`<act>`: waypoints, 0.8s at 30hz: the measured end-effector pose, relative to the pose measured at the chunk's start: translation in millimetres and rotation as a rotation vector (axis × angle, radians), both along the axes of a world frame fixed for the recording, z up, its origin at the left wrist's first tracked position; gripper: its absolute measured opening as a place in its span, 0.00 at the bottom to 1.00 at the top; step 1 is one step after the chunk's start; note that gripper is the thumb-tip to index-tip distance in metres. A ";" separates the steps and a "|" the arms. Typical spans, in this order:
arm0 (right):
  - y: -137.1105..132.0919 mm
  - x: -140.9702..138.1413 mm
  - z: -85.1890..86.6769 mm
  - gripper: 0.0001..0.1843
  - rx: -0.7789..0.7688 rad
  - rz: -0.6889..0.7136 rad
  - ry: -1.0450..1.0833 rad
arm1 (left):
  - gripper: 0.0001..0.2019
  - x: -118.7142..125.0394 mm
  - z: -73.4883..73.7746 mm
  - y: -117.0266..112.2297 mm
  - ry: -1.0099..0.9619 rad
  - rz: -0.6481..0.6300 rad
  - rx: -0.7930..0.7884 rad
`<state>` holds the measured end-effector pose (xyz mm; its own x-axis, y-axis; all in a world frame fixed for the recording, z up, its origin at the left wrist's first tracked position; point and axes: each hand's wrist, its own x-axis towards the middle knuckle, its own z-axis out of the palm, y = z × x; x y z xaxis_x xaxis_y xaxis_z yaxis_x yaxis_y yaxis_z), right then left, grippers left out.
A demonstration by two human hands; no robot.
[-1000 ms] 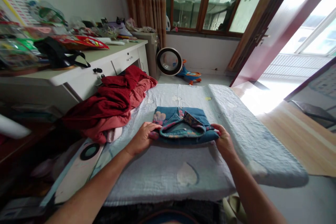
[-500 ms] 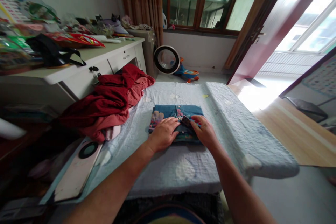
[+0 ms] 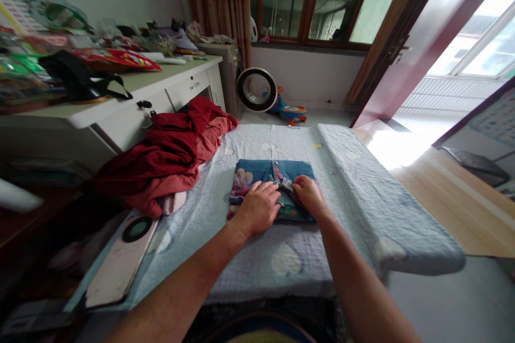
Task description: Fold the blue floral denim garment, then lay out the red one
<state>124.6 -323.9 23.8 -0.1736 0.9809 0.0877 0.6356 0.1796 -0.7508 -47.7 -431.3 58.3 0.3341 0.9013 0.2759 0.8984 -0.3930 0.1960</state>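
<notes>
A blue denim garment [image 3: 295, 167] with flower prints and metal snaps lies folded into a rectangle on the cloth-covered table. My left hand [image 3: 260, 209] rests flat on its front left part, fingers stretched toward the snaps at the middle. On the right side, my right hand [image 3: 309, 194] pinches a patterned flap near the garment's neck opening. Part of the garment's front edge is hidden under my hands.
A pale blue quilted cloth [image 3: 285, 260] covers the table. Dark red fabric [image 3: 173, 139] is heaped at the left, behind a pale board with a round black ring [image 3: 137, 229]. A cluttered white desk [image 3: 161, 88] stands beyond; a washing machine's round door [image 3: 257, 89] hangs open.
My right hand has turned the patterned flap down toward the right and closed its fingers on it. My left hand has shifted slightly right and toward me on the garment.
</notes>
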 end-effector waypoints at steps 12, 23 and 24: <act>-28.4 17.3 13.4 0.08 0.081 -0.098 -0.169 | 0.19 15.6 -29.3 29.0 -0.132 -0.060 -0.021; -41.5 34.1 10.7 0.08 0.069 -0.080 -0.180 | 0.07 25.1 -4.3 44.0 0.011 -0.002 -0.031; -43.8 34.0 11.0 0.08 0.126 -0.089 -0.194 | 0.06 25.1 -5.1 44.9 0.013 -0.001 -0.027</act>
<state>158.6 -367.6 34.8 -0.1126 0.9764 0.1843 0.7831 0.2013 -0.5885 -22.6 -386.4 53.3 0.3384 0.9081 0.2468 0.9005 -0.3886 0.1951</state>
